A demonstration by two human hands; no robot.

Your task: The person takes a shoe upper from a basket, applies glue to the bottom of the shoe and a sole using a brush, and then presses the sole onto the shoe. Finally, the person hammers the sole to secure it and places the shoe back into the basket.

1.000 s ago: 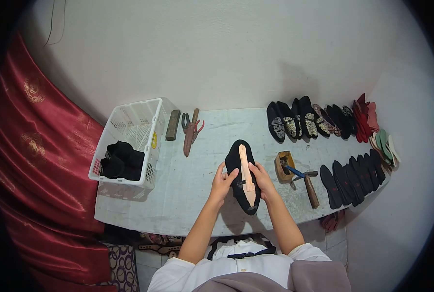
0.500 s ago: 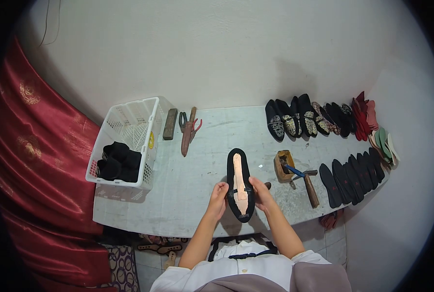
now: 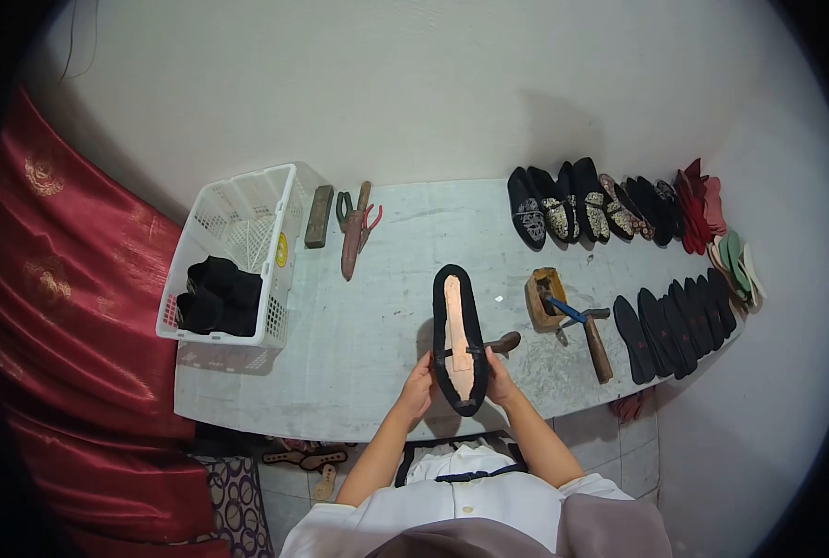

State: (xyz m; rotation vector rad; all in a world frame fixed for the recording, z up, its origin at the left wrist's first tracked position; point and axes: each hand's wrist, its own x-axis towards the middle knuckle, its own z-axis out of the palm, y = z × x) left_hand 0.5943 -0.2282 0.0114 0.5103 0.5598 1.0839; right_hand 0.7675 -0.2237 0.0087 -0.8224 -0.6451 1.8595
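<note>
Head view: left hand (image 3: 418,389) and right hand (image 3: 500,379) have their grip clamped on opposite sides of a black shoe (image 3: 472,321) above the tabletop (image 3: 340,363), underside up, probably to leave its pale strip (image 3: 455,325) in sight.

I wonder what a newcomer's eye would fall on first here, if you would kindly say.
Probably the black shoe, held underside up between the left hand and the right hand, its pale strip in plain view. Next might come the glossy red cloth at the picture's left, then the white basket on the left of the table.
</note>
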